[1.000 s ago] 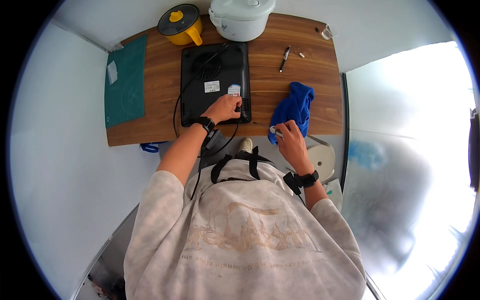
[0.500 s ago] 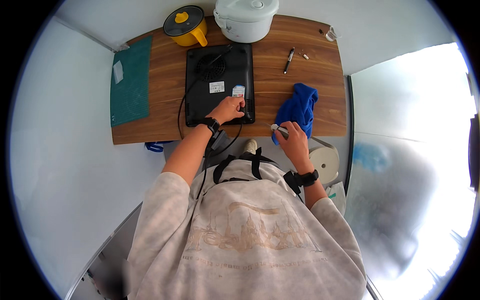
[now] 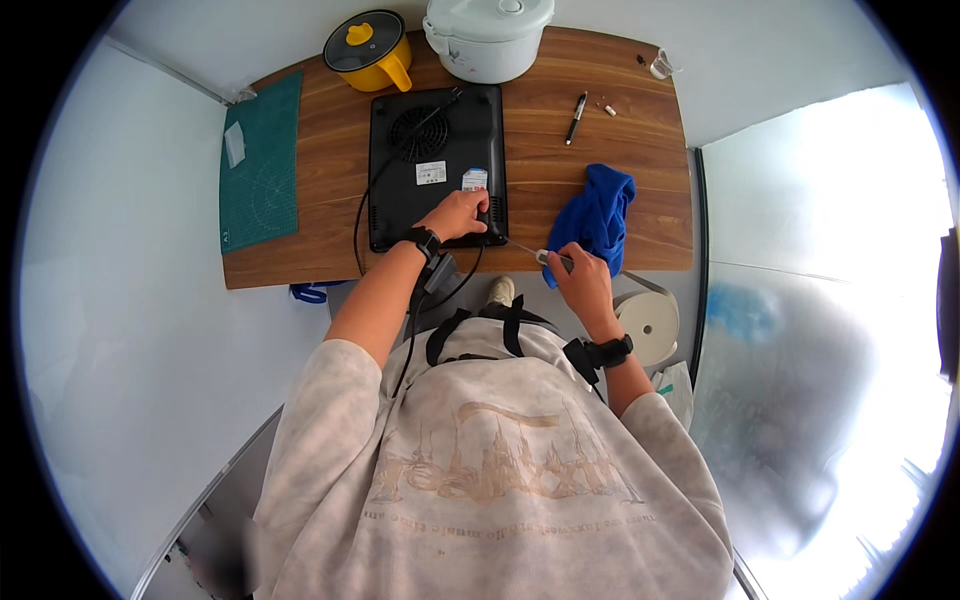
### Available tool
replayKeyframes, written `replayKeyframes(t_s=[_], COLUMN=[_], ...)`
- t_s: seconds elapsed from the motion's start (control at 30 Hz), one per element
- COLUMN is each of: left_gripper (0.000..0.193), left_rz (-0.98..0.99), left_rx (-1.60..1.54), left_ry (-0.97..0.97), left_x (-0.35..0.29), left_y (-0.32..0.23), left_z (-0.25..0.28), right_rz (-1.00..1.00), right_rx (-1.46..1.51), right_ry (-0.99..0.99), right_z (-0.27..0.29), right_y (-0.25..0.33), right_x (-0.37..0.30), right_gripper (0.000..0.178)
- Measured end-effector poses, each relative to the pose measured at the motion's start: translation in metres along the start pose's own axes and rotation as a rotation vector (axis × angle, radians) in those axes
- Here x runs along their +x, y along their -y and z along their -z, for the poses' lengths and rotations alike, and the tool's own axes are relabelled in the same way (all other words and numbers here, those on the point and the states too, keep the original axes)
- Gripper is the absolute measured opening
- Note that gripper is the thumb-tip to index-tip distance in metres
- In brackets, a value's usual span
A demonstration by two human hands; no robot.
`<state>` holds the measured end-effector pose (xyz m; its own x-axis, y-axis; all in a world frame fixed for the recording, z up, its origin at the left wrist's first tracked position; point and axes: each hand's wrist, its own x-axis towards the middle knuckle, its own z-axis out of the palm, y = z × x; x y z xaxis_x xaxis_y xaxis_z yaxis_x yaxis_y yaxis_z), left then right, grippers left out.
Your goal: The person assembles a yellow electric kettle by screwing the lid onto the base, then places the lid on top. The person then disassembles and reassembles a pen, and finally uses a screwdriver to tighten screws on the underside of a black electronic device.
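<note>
A black induction cooker (image 3: 395, 180) lies underside up on the wooden table, showing its round fan grille, labels and a power cord (image 3: 362, 215). My left hand (image 3: 456, 216) rests over its near right part with the fingers curled together; what they hold, if anything, is too small to make out. My right hand (image 3: 588, 285) grips a screwdriver (image 3: 544, 258) with a grey and white handle. Its thin shaft points left toward the cooker's near right corner; I cannot tell whether the tip touches. Just beyond that hand lies a crumpled blue cloth (image 3: 598, 208).
At the back stand a yellow pot (image 3: 375, 75) with a dark lid and a pale lidded pot (image 3: 488, 50). A green cutting mat (image 3: 262, 180) lies at the left. A pen (image 3: 576, 118) and small bits are at the right. A beige roll (image 3: 648, 330) sits below the table edge.
My right hand has shifted slightly left with the screwdriver, whose shaft now points closer to the cooker's corner. The left hand stays nearly in place, its fingers slightly changed.
</note>
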<state>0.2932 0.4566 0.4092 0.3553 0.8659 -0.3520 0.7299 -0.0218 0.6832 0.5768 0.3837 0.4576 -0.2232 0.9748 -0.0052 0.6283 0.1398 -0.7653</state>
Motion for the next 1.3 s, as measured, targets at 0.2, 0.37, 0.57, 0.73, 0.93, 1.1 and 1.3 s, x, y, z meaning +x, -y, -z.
replayKeyframes(t_s=[0.2,0.37,0.57,0.73,0.93,1.1,1.3], left_gripper=[0.033,0.033,0.033,0.033,0.033,0.033,0.033], left_rz=[-0.020,-0.016,-0.011,-0.009,-0.014,-0.031,-0.027], left_rx=[-0.028,-0.017,-0.016,-0.021,-0.023,-0.015,-0.043], left_ry=[-0.001,-0.002,0.004,0.002,0.008,-0.005,0.005], left_x=[-0.003,-0.007,-0.011,-0.012,-0.011,-0.008,-0.006], left_y=[0.000,0.001,0.001,0.001,0.000,0.009,0.004], left_z=[0.000,-0.003,0.000,0.001,0.001,-0.003,-0.002], right_rz=[0.019,0.043,0.044,0.057,0.049,0.057,0.167], right_rx=[0.021,0.012,0.018,0.015,-0.043,-0.094,0.043], right_ry=[0.019,0.005,0.008,0.019,0.059,0.074,-0.008], right_z=[-0.002,-0.003,-0.006,-0.007,-0.008,-0.008,-0.011], right_y=[0.003,0.004,0.004,0.005,0.006,0.027,0.039], right_x=[-0.001,-0.004,-0.006,-0.004,-0.003,0.006,0.018], right_gripper=[0.022,0.020,0.020,0.020,0.022,0.025,0.029])
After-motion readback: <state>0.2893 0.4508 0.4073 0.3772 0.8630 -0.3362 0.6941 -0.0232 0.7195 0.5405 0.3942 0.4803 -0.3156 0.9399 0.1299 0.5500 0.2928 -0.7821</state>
